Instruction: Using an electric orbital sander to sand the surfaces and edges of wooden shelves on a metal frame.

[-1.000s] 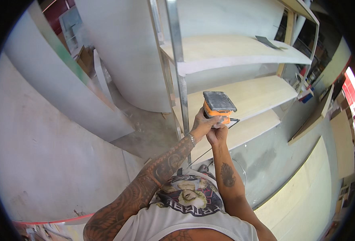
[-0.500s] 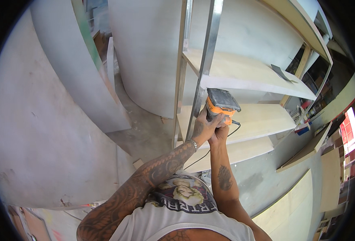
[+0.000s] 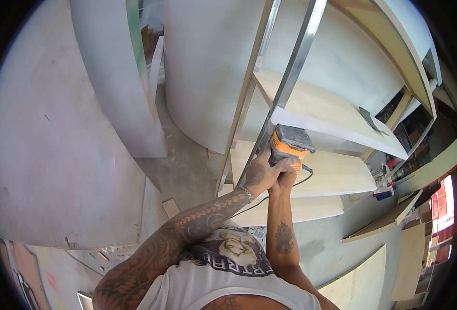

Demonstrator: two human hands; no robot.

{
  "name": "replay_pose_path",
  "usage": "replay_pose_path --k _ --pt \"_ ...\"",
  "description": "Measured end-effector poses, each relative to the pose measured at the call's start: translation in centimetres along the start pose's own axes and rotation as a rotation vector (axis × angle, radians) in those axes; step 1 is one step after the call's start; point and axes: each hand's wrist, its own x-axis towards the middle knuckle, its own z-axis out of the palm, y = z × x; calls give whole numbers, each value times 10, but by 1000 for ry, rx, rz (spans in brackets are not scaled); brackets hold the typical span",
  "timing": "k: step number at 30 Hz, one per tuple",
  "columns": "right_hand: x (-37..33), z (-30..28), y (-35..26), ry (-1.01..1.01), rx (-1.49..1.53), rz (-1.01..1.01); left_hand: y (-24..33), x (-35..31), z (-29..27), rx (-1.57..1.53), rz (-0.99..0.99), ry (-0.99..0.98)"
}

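Note:
An orange and black electric sander (image 3: 289, 146) is held in both my hands, just below the left end of a shelf's white front edge (image 3: 337, 130). Its dark flat pad faces up and away from me; I cannot tell whether it touches the edge. My left hand (image 3: 262, 169), with a bracelet at the wrist, is closed around the sander's left side. Beneath its body my right hand (image 3: 284, 179) grips it, its fingers partly hidden. A black cord (image 3: 307, 177) loops from the sander down behind my forearms. Close by on the left stands a metal post (image 3: 296, 62).
Lower wooden shelves (image 3: 332, 170) extend behind the sander. A dark flat sheet (image 3: 369, 120) lies on the upper shelf. Large curved pale panels (image 3: 47, 129) stand at the left. At the right, boards (image 3: 389, 222) lean above the grey floor (image 3: 311, 243).
My view has swung a little, so the shelves and post sit slightly right and lower. The sander has tilted slightly and stays in both hands near the shelf edge.

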Motion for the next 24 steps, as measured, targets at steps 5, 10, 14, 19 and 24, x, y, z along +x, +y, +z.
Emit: replay_pose_path --k 5,10,14,19,24 --pt "3 -9 -2 -18 4 17 -2 1 2 -4 -8 20" --pt "7 -6 0 7 29 19 -3 5 -1 56 -47 13" --pt "12 -12 -4 -60 43 36 -3 8 1 52 -44 37" --pt "15 -12 -2 -80 27 60 -6 7 -1 71 -85 12" --pt "19 -11 -3 -27 -3 30 -6 12 1 27 -53 25"
